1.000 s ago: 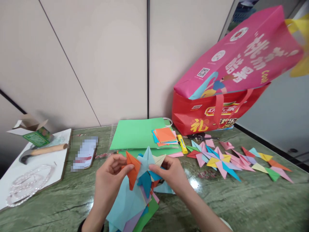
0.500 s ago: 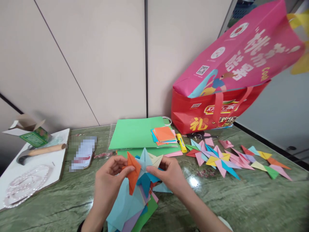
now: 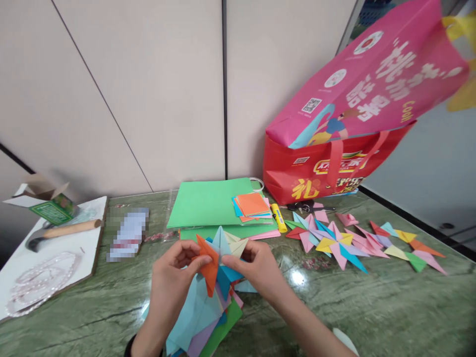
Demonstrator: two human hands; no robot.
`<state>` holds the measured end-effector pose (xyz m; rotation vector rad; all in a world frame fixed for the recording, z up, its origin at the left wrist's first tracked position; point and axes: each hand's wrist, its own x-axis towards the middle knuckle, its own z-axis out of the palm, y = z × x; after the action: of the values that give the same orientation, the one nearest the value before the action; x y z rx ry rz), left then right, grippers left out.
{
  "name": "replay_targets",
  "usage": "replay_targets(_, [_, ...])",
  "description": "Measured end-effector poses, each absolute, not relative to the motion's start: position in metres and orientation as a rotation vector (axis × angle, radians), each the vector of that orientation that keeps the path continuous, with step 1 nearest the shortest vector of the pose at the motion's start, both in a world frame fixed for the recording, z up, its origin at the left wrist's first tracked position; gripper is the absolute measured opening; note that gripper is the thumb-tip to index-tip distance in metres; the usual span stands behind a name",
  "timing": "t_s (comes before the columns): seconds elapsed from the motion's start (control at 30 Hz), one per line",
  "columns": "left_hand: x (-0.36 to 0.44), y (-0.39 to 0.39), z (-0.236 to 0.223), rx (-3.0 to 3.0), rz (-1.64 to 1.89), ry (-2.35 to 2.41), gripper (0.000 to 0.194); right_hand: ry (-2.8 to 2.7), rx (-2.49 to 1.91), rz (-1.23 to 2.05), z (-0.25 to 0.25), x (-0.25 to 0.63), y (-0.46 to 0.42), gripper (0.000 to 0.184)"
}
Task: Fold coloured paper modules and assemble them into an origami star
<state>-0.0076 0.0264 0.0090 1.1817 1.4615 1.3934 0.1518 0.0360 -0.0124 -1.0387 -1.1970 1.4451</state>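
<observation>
Between thumb and fingers, my left hand (image 3: 174, 277) pinches an orange folded paper piece (image 3: 208, 265). My right hand (image 3: 260, 265) grips a partly built origami star (image 3: 220, 243) with light blue, cream and darker blue points. The orange piece lies against the star's left side; whether it is slotted in I cannot tell. Below both hands sits a pile of coloured paper sheets (image 3: 197, 317), light blue on top, with purple and green edges showing. Finished origami stars (image 3: 334, 243) and loose folded points lie to the right.
Green paper sheets (image 3: 211, 201) lie at the back, with small orange squares (image 3: 253, 204) on top. A yellow glue stick (image 3: 278, 218) is beside them. Red (image 3: 297, 173) and pink bags (image 3: 357, 74) stand back right. At left are a phone (image 3: 128, 235), a hammer (image 3: 63, 230), a box (image 3: 52, 206) and beads (image 3: 44, 282).
My left hand has moved slightly right, bringing the orange piece closer against the star. The right hand has barely moved and keeps its grip.
</observation>
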Motion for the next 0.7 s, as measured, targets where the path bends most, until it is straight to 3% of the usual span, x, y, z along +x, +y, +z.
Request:
replay_targets(0.23, [-0.0036,0.0254,0.0062,1.227,1.368,1.487,0.016,-1.211,-1.019,1.435,-0.0155,0.1513,0.0380,0.019])
replay_targets(0.4, [-0.0065,0.0255,0.0042,1.434,1.411,1.466,0.032,-1.241,-1.001,1.446,-0.0135,0.1518,0.0369,0.020])
replay_targets(0.7, [-0.0128,0.0241,0.0014,1.568,1.369,1.493,0.016,-1.300,-1.057,1.419,-0.0146,0.1564,0.0399,0.016])
